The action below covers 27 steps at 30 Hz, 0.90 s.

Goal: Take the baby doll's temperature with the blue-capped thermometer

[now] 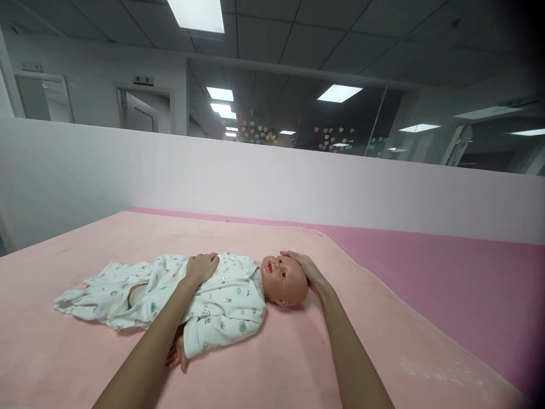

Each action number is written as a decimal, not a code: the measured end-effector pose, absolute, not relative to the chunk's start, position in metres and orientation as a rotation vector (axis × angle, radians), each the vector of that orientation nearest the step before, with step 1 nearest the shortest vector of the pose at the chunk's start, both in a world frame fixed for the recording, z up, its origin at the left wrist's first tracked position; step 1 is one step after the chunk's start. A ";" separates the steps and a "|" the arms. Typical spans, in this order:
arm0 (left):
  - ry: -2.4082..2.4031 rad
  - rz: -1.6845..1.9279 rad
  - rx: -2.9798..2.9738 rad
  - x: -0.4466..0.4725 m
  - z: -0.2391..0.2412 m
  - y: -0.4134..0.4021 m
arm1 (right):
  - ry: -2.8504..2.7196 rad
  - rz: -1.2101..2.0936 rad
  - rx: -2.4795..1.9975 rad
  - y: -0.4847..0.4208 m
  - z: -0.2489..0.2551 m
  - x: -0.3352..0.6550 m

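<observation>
A baby doll (286, 282) lies on its back, its bald head to the right and its legs to the left. It wears a white printed romper (232, 292), gapped near the legs. My left hand (203, 267) rests on the doll's belly, palm down over the cloth, with its fingers laid flat. Against the top of the doll's head lies my right hand (303, 266), its fingers stretched over the crown and forehead. Below my left forearm, one of the doll's hands (177, 351) sticks out of its sleeve.
Under the doll a peach blanket (298, 363) covers most of a pink mat (447, 278). A low white partition (272, 182) runs along the far side. Behind it are a door (142, 116) and glass panes with heart stickers (258, 133).
</observation>
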<state>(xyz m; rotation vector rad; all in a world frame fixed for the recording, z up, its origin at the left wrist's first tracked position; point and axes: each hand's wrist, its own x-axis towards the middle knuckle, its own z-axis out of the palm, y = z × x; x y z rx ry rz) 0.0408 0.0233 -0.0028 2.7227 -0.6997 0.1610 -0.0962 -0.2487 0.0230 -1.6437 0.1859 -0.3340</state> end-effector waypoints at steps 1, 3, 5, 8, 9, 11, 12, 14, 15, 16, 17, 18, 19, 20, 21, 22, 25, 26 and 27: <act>-0.700 0.162 2.723 0.041 -0.003 0.023 | 0.180 -0.330 -1.637 -0.248 0.023 -0.096; -0.702 0.164 2.723 0.041 -0.003 0.023 | 0.167 -0.302 -1.631 -0.248 0.024 -0.096; -0.702 0.165 2.720 0.041 -0.004 0.023 | 0.154 -0.297 -1.628 -0.248 0.024 -0.097; -0.702 0.159 2.714 0.042 -0.004 0.023 | 0.150 -0.308 -1.629 -0.248 0.024 -0.098; -0.704 0.155 2.711 0.042 -0.005 0.023 | 0.150 -0.304 -1.631 -0.248 0.024 -0.098; -0.709 0.146 2.705 0.044 -0.005 0.023 | 0.149 -0.290 -1.635 -0.248 0.024 -0.098; -0.712 0.142 2.702 0.044 -0.006 0.023 | 0.148 -0.287 -1.634 -0.248 0.024 -0.098; -0.715 0.135 2.693 0.045 -0.006 0.023 | 0.145 -0.302 -1.625 -0.248 0.024 -0.098; -0.715 0.134 2.689 0.044 -0.006 0.023 | 0.147 -0.311 -1.619 -0.248 0.023 -0.097; -0.717 0.135 2.687 0.044 -0.006 0.024 | 0.149 -0.319 -1.613 -0.249 0.023 -0.097; -0.717 0.147 2.680 0.042 -0.005 0.024 | 0.151 -0.323 -1.607 -0.249 0.023 -0.096; -0.715 0.181 2.656 0.040 -0.004 0.025 | 0.152 -0.325 -1.604 -0.249 0.023 -0.096; -0.716 0.229 2.605 0.038 -0.002 0.025 | 0.156 -0.324 -1.606 -0.249 0.023 -0.095; -0.715 0.274 2.520 0.034 0.000 0.025 | 0.162 -0.321 -1.612 -0.249 0.023 -0.095; -0.712 0.304 2.403 0.030 0.004 0.024 | 0.167 -0.322 -1.623 -0.250 0.023 -0.095; -0.713 0.309 2.266 0.026 0.007 0.022 | 0.169 -0.324 -1.635 -0.250 0.023 -0.095; -0.768 0.200 1.904 0.012 0.017 0.012 | 0.155 -0.340 -1.656 -0.251 0.021 -0.094; -0.803 0.163 1.838 0.007 0.019 0.008 | 0.151 -0.349 -1.656 -0.252 0.021 -0.094; -0.841 0.127 1.809 0.002 0.019 0.003 | 0.152 -0.358 -1.655 -0.252 0.021 -0.093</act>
